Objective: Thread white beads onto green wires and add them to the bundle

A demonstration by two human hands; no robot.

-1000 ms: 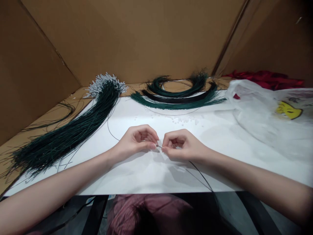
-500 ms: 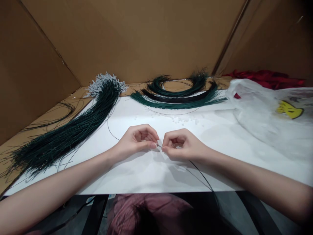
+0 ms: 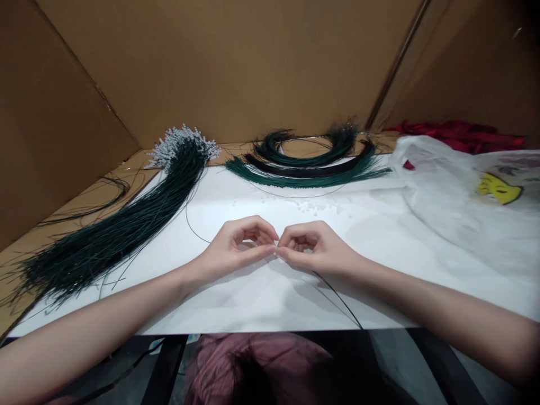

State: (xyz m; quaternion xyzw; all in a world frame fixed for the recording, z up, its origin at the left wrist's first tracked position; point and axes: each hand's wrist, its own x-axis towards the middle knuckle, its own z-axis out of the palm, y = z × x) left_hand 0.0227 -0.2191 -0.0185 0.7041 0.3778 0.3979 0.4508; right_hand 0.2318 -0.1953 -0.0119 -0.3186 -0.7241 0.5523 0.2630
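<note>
Evidently, on the head view, both hands are at work low over the white sheet (image 3: 219, 306), fingertips meeting near its middle. The left hand (image 3: 238, 242) is pinching, thumb and forefinger drawn together at a small pale piece (image 3: 276, 244), with the other fingers curled behind. The right hand (image 3: 318, 244) likewise pinches, thumb against forefinger, right beside that piece. A dark strand (image 3: 340, 298) emerges beneath the right hand and runs to the near edge of the sheet; its end within the grip is hidden. Which fingertips bear on the pale piece and which on the strand cannot be told with certainty.

To the left lies a long bundle of dark green strands (image 3: 126, 230), its far end crowned with white tips (image 3: 179, 147). A thin strand (image 3: 192, 228) curves from near this bundle to behind the left wrist. Beyond the hands are small white bits (image 3: 317, 208), scattered in front of curved green and black bundles (image 3: 307, 171). On the right rests a translucent plastic bag (image 3: 447, 197) bearing a yellow figure (image 3: 502, 189), with crumpled red material (image 3: 464, 136) behind it. Brown panels (image 3: 253, 67) enclose the station.
</note>
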